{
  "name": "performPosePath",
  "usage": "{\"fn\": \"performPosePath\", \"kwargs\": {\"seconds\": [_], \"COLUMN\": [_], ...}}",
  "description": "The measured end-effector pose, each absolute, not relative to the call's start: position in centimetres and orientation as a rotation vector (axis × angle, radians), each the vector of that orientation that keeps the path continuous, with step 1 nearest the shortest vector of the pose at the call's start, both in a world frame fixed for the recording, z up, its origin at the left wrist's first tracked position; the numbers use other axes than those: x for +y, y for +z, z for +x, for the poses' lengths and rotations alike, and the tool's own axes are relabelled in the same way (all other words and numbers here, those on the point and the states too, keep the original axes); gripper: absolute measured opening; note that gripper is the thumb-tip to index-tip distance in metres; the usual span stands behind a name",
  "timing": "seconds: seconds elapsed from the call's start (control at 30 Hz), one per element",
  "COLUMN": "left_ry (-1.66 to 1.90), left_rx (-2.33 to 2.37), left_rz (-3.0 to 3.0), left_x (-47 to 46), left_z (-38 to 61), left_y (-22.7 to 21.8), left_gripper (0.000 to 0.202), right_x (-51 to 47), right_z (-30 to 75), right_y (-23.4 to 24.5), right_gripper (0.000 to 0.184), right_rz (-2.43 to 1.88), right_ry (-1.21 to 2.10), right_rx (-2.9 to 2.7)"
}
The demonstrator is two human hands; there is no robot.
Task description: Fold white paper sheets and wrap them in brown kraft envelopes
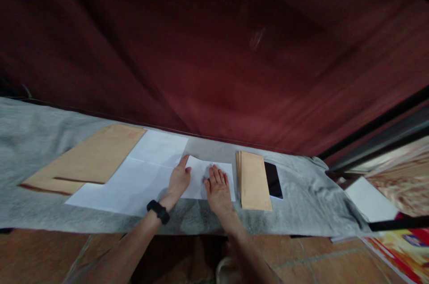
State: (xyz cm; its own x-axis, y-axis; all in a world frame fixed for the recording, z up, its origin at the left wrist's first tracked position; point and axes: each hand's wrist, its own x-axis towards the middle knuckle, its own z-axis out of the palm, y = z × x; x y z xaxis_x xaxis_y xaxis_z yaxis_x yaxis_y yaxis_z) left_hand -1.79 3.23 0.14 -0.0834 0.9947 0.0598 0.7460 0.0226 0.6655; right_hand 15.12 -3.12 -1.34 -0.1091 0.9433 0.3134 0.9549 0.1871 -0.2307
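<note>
A folded sheet of white paper lies in front of me on the grey cloth. My left hand, with a black band on the wrist, grips its left edge between thumb and fingers, and the paper's upper left corner is slightly raised. Flat on the right part of that sheet rests my right hand, fingers stretched out. To the left, larger white sheets with a crease lie partly under big brown envelopes. A small stack of narrow brown envelopes sits just right of my right hand.
A dark-screened phone lies partly beside the narrow envelopes. Grey cloth covers the long table. A dark red curtain hangs along its far side. At the right are a black frame and a white flat object.
</note>
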Motion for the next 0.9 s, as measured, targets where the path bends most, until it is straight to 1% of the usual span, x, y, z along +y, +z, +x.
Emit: {"fn": "performPosePath", "kwargs": {"seconds": [0.2, 0.4, 0.57, 0.9], "left_ry": [0.652, 0.594, 0.614, 0.494], "left_rx": [1.949, 1.883, 1.861, 1.983], "left_rz": [1.760, 1.844, 1.857, 1.862], "left_x": [3.2, 3.2, 3.7, 1.7], "left_z": [-1.1, -1.5, -1.7, -0.9], "left_y": [0.6, 1.3, 1.1, 2.0], "left_gripper": [0.059, 0.064, 0.062, 0.059], "right_x": [-3.0, -2.8, -2.2, -2.3], "right_z": [15.3, 15.0, 14.7, 14.1], "right_y": [-1.6, -1.3, -0.7, -1.7], "right_gripper": [0.047, 0.045, 0.043, 0.047], "right_rz": [-1.763, -1.753, -1.782, -1.746], "right_ry": [-0.054, -0.036, 0.019, -0.031], "right_rx": [-2.115, -2.099, -2.066, -2.116]}}
